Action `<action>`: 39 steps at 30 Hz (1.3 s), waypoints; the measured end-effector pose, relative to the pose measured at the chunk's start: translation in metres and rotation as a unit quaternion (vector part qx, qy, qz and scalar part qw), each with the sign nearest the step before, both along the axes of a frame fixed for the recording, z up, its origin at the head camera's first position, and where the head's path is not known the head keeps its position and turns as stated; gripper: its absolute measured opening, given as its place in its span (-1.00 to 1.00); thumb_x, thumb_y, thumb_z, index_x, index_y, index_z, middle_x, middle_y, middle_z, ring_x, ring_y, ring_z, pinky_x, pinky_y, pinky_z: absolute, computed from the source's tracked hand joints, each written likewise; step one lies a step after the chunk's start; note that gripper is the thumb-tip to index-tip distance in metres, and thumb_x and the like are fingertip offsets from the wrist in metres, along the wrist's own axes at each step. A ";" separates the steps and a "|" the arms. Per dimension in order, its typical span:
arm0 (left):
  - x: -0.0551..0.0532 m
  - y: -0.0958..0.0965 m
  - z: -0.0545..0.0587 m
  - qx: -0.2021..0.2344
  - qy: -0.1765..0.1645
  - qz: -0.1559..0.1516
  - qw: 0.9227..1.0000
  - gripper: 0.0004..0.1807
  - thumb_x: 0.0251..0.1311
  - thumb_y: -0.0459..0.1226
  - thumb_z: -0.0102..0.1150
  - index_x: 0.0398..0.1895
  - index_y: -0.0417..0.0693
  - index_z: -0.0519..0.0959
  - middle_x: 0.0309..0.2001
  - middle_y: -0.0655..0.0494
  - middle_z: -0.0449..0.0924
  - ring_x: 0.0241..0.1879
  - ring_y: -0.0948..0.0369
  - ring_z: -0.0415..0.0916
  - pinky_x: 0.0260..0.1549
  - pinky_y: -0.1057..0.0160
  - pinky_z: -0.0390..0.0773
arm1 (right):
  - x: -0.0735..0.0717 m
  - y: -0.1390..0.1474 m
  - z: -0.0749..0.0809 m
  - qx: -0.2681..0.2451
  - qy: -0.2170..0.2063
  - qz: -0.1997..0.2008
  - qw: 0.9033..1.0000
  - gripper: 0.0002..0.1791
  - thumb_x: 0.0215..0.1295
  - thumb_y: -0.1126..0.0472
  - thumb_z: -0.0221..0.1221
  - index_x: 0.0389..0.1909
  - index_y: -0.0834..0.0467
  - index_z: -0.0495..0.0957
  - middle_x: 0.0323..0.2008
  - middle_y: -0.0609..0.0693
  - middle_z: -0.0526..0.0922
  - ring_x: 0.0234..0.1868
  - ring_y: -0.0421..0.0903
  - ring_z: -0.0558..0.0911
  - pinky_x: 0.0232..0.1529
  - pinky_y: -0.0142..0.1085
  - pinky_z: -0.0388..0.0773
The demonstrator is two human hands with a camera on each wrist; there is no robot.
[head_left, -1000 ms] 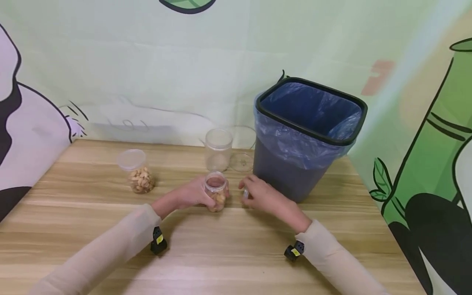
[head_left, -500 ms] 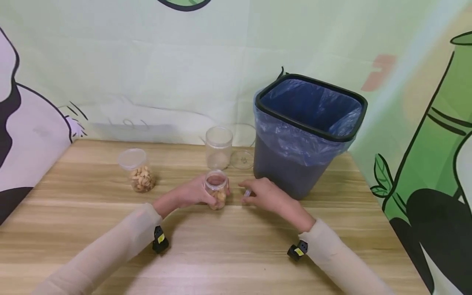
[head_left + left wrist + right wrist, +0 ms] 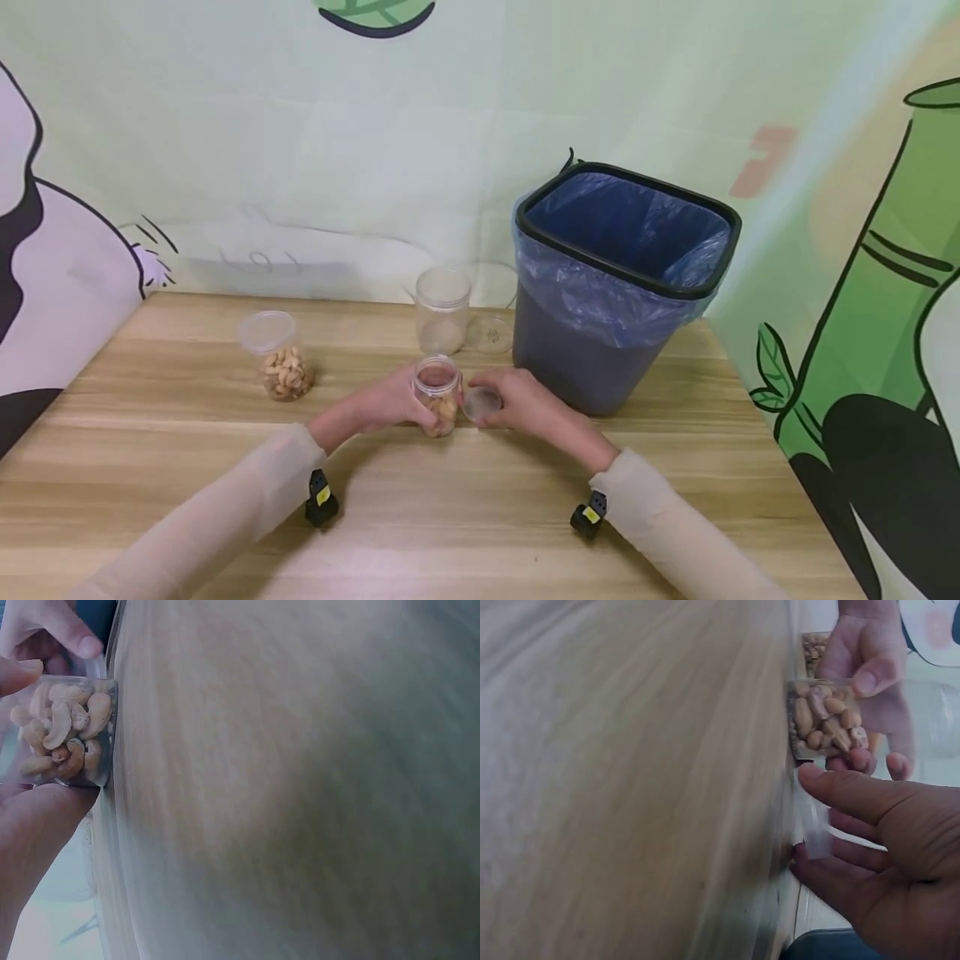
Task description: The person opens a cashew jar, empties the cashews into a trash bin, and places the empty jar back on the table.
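My left hand [image 3: 388, 400] grips a small clear jar [image 3: 438, 377] on the table, its top uncovered and cashews [image 3: 66, 729] filling the lower part. Thumb and fingers wrap its sides. Just right of the jar, my right hand [image 3: 523, 400] pinches a clear round lid [image 3: 482, 403] between thumb and fingers. The lid is tilted, its face visible in the head view, and sits low beside the jar's wall. In the right wrist view the lid [image 3: 816, 825] stands on edge near the tabletop, under the jar of nuts [image 3: 826, 720].
A lidded jar of cashews [image 3: 287, 372] stands at the left. Behind the hands are a larger clear jar [image 3: 442, 321] and a clear disc-like lid [image 3: 491, 335] lying flat. A grey bin [image 3: 577, 358] lined with a blue bag stands at the back right, before a printed wall cloth.
My right hand has moved slightly left toward the jar, and the lid in it has turned so its round face shows. The left hand keeps its hold on the jar.
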State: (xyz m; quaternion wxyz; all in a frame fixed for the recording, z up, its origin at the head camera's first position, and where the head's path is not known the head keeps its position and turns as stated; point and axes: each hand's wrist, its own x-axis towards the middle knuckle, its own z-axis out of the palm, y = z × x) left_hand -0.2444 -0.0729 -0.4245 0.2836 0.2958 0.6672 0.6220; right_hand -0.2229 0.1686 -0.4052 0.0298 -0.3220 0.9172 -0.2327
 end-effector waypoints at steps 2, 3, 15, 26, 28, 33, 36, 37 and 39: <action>0.001 0.001 0.000 0.004 0.000 0.001 1.000 -0.39 -0.14 -0.68 0.23 0.12 -0.43 0.41 0.03 -0.43 0.52 -0.15 0.11 0.60 -0.21 0.24 0.67 | 0.000 -0.002 -0.001 0.012 -0.005 0.003 1.000 -0.40 0.08 0.24 0.50 0.18 0.27 0.60 0.09 0.12 0.70 0.06 0.01 0.66 0.07 -0.12 0.59; 0.001 0.001 -0.001 0.008 0.002 0.002 1.000 -0.39 -0.14 -0.68 0.23 0.12 -0.44 0.40 0.03 -0.42 0.52 -0.15 0.11 0.60 -0.21 0.24 0.67 | 0.000 -0.003 -0.002 0.016 -0.007 0.003 1.000 -0.40 0.08 0.25 0.50 0.18 0.27 0.60 0.08 0.12 0.70 0.05 0.00 0.66 0.06 -0.12 0.59; 0.004 -0.004 -0.002 0.006 0.006 0.014 1.000 -0.31 -0.19 -0.68 0.23 0.17 -0.46 0.37 0.05 -0.42 0.52 -0.12 0.09 0.60 -0.16 0.22 0.68 | 0.007 -0.012 -0.003 0.053 0.002 0.010 0.999 -0.42 0.17 0.21 0.47 0.22 0.19 0.56 -0.10 0.02 0.72 -0.20 -0.15 0.60 -0.10 -0.22 0.59; 0.001 0.000 -0.003 0.007 0.001 0.007 1.000 -0.38 -0.18 -0.67 0.21 0.09 -0.37 0.42 0.00 -0.36 0.55 -0.17 0.10 0.61 -0.26 0.23 0.67 | 0.029 0.006 0.057 0.073 0.099 0.019 0.992 -0.46 0.36 0.17 0.32 0.29 0.30 0.49 0.25 0.20 0.56 0.26 0.13 0.55 0.25 -0.03 0.52; 0.000 0.000 -0.003 0.007 0.004 0.006 1.000 -0.38 -0.17 -0.67 0.23 0.10 -0.39 0.42 0.00 -0.35 0.55 -0.16 0.10 0.60 -0.25 0.23 0.67 | 0.039 0.012 0.081 0.051 0.129 0.009 0.990 -0.52 0.38 0.18 0.30 0.26 0.25 0.53 0.23 0.16 0.58 0.26 0.10 0.56 0.23 -0.04 0.53; 0.001 -0.001 -0.002 0.001 0.011 0.008 1.000 -0.40 -0.16 -0.66 0.27 0.09 -0.41 0.43 0.01 -0.32 0.56 -0.12 0.12 0.60 -0.20 0.23 0.65 | 0.069 0.036 0.132 -0.028 0.202 -0.017 0.979 -0.66 0.41 0.21 0.26 0.17 0.15 0.62 0.16 0.07 0.65 0.22 0.04 0.59 0.20 0.00 0.54; 0.001 0.000 -0.002 0.000 0.013 0.008 1.000 -0.41 -0.17 -0.65 0.26 0.07 -0.39 0.44 0.01 -0.31 0.57 -0.12 0.13 0.60 -0.18 0.23 0.65 | 0.083 0.056 0.151 -0.074 0.250 -0.041 0.965 -0.69 0.38 0.26 0.28 0.12 0.14 0.65 0.12 0.05 0.68 0.19 0.02 0.61 0.15 -0.02 0.55; 0.001 0.000 -0.002 0.001 0.014 0.007 1.000 -0.41 -0.17 -0.65 0.26 0.07 -0.39 0.44 0.01 -0.31 0.57 -0.13 0.13 0.59 -0.19 0.24 0.65 | 0.088 0.064 0.156 -0.085 0.261 -0.053 0.960 -0.69 0.37 0.28 0.29 0.11 0.12 0.65 0.11 0.03 0.69 0.13 -0.04 0.64 0.07 -0.11 0.59; 0.000 0.000 -0.002 -0.001 0.014 0.004 1.000 -0.42 -0.16 -0.65 0.28 0.06 -0.38 0.45 -0.01 -0.30 0.57 -0.14 0.13 0.59 -0.22 0.25 0.64 | 0.097 0.081 0.163 -0.108 0.272 -0.088 0.952 -0.67 0.35 0.31 0.30 0.12 0.08 0.66 0.06 -0.01 0.71 0.04 -0.17 0.65 -0.07 -0.30 0.58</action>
